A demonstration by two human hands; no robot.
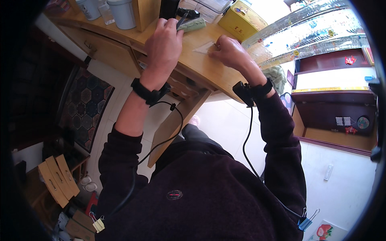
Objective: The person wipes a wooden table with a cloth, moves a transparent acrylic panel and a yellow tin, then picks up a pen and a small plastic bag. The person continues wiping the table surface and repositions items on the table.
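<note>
My left hand [165,42] is over the wooden desk [188,49], fingers curled. A slim, dark grey pen-like tool [181,21] sticks up between its thumb and forefinger. Just beyond that hand stands a black upright object [169,9], its lower part hidden by the fingers. A pale green patterned roll [193,24] lies beside the hand. My right hand [230,51] is bent over the desk near its right end, thumb and forefinger pinched at the edge of a clear triangular piece [203,48], probably a set square. The fingers hide part of this piece.
A yellow tin box [241,19] and a clear plastic container [208,9] stand at the back. Light-coloured tubs [122,13] are to the left. A clear patterned plastic curtain [301,33] hangs at right. An open wooden door [178,129] juts towards me; cables [181,120] run from my wrists.
</note>
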